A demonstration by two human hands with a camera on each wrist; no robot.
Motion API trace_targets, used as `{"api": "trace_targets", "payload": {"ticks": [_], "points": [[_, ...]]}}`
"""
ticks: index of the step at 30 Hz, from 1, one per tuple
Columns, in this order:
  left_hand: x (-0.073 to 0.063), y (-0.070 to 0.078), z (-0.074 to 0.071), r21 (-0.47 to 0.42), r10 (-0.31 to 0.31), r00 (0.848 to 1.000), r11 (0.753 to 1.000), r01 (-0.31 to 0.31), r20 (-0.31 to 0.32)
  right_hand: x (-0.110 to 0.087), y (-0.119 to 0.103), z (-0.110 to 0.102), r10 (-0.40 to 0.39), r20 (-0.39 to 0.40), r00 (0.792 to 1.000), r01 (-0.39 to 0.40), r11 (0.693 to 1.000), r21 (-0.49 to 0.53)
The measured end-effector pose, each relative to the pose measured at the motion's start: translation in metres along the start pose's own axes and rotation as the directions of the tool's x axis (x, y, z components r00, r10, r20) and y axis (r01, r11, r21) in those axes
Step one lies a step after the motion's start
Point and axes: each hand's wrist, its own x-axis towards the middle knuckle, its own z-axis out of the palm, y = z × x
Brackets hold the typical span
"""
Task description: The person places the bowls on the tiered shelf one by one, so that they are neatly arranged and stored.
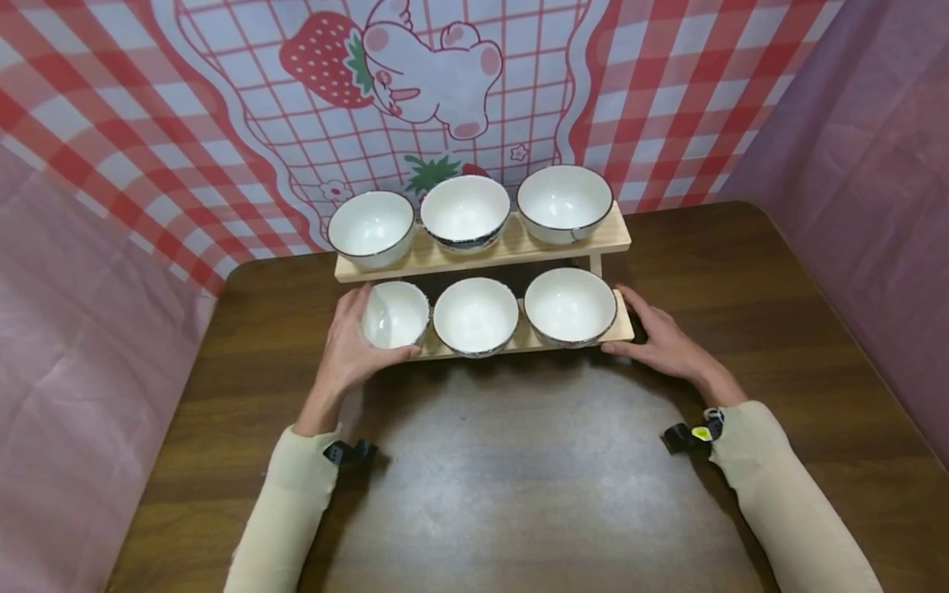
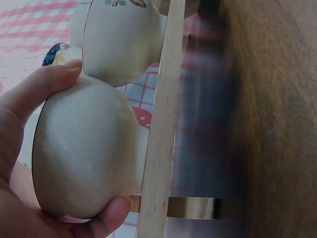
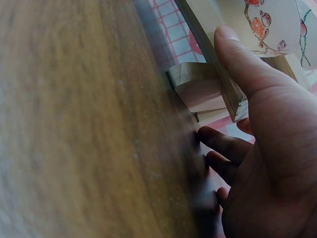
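A two-tier wooden rack carries three white bowls on each tier. On the lower plank (image 1: 623, 319), my left hand (image 1: 347, 339) grips the leftmost bowl (image 1: 395, 316), thumb at its front rim and fingers behind. The left wrist view shows that bowl's pale outer wall (image 2: 86, 148) between thumb and fingers, its foot at the plank (image 2: 157, 148). At the plank's right end, my right hand (image 1: 661, 339) holds the wood, thumb along the front edge (image 3: 232, 87) and fingertips partly hidden behind. Beside the left bowl sit a middle bowl (image 1: 476, 317) and a right bowl (image 1: 570, 306).
The upper plank (image 1: 617, 231) bears a left bowl (image 1: 371, 228), a patterned middle bowl (image 1: 465, 212) and a right bowl (image 1: 565, 203). Behind hangs a red-checked cloth (image 1: 652, 107). The rack stands towards the back of a brown wooden table (image 1: 474, 478), with pink curtains (image 1: 81, 346) at both sides.
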Motion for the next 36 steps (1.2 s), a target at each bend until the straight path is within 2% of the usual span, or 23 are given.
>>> {"api": "trace_targets", "payload": {"ticks": [18,24,30,36], "points": [[0.003,0.005,0.0,0.006,0.009,0.998,1.0,-0.01,0.06,0.0,0.005,0.0,0.007,0.0,1.0,-0.007,1.0,-0.019],[-0.002,0.003,-0.006,-0.018,0.049,0.998,0.999,-0.048,0.032,-0.001,0.006,0.001,0.006,0.0,1.0,-0.006,1.0,-0.01],[-0.008,-0.006,-0.021,-0.038,0.083,0.996,0.996,-0.085,-0.045,-0.002,0.005,0.0,0.009,0.004,1.0,-0.009,1.0,-0.012],[-0.014,-0.022,-0.036,-0.071,0.02,0.997,0.997,-0.026,-0.079,-0.002,0.005,0.002,0.007,0.004,1.0,-0.007,1.0,-0.015]]}}
